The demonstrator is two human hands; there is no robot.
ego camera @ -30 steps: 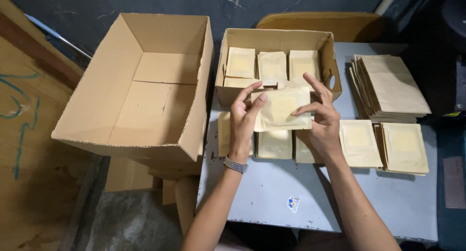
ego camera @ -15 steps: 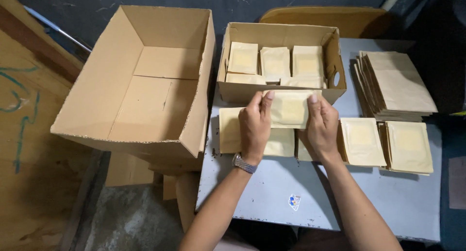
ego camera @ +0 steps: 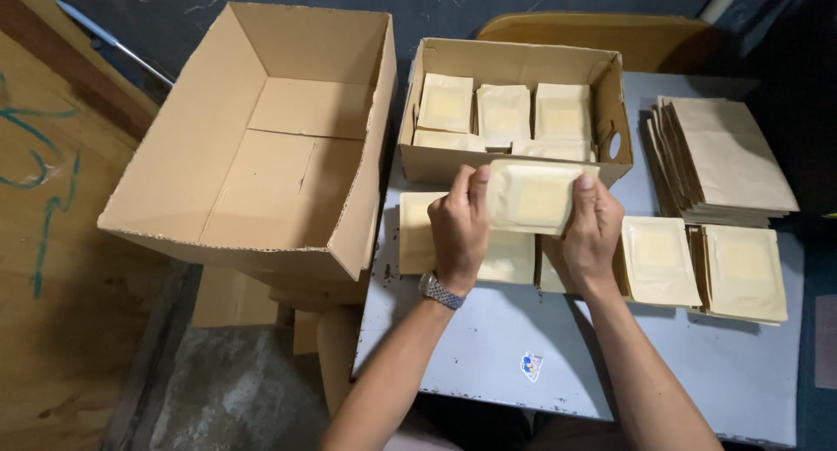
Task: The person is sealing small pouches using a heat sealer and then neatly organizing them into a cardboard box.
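Both hands hold one tan paper pouch (ego camera: 536,198) with a pale square window, flat and level above the table. My left hand (ego camera: 458,229), with a metal watch at the wrist, grips its left edge. My right hand (ego camera: 591,233) grips its right edge. The pouch hovers just in front of a small open cardboard box (ego camera: 514,165) that holds several similar pouches standing in rows. More pouches (ego camera: 418,233) lie flat on the grey table (ego camera: 488,346) under my hands.
A large empty cardboard box (ego camera: 261,155) sits tilted at the left, off the table's edge. A stack of flat brown bags (ego camera: 724,159) lies at the far right, with two pouch piles (ego camera: 706,264) in front of it. A wooden board (ego camera: 52,242) leans at far left.
My fingers, spread a second ago, have closed on the pouch's two side edges. The pouch has flattened out and stays in front of the small box.
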